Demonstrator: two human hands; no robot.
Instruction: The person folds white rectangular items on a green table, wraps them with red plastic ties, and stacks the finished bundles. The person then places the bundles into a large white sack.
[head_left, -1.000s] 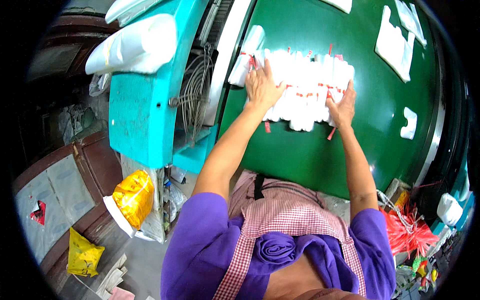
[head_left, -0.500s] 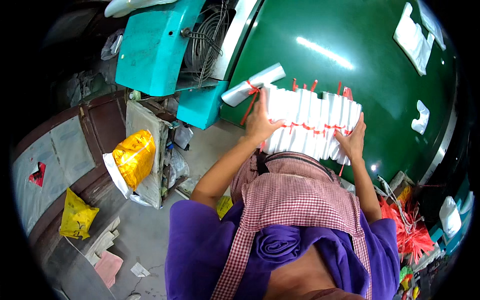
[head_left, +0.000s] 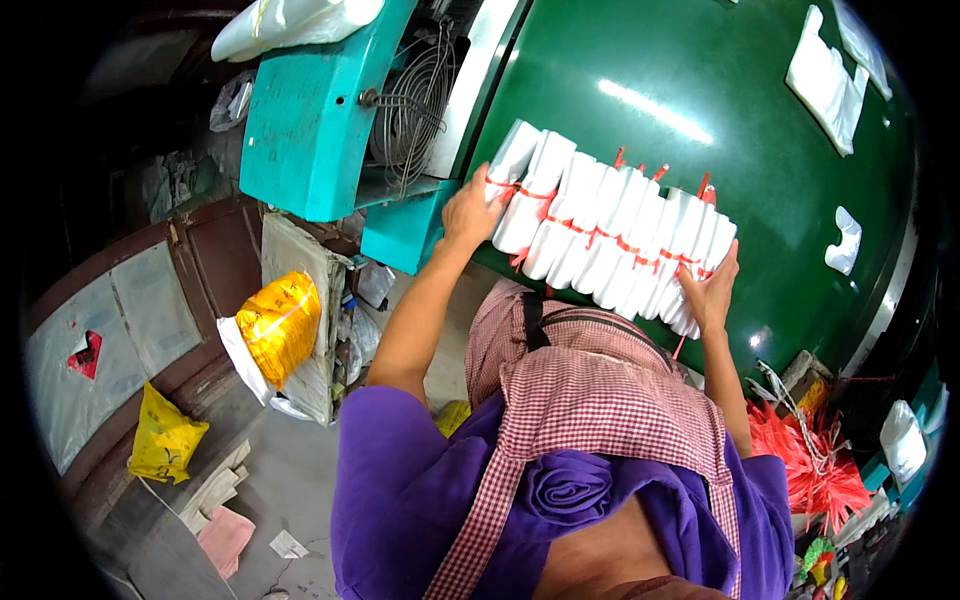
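A row of white plastic bag bundles (head_left: 612, 232), each tied round the middle with a red strip, lies side by side along the near edge of a green table. My left hand (head_left: 472, 212) grips the row's left end, its fingers and thumb against the outermost bundle. At the other end my right hand (head_left: 710, 292) holds the last bundles, thumb on the near side and fingers round the outer side. The row slants down to the right, squeezed between both hands. Loose ends of red strip stick out beyond its far side.
On the green table (head_left: 770, 190) lie flat white bags (head_left: 825, 80) and a small white scrap (head_left: 843, 241). A turquoise machine housing (head_left: 300, 135) with a wire coil stands at left. Yellow packages (head_left: 282, 328) are below it. Red strips (head_left: 805, 455) hang in a bunch at right.
The bundle that lay askew at the left now stands in line with the others. My left hand has moved left to the row's outer end, and the row has spread and tilted.
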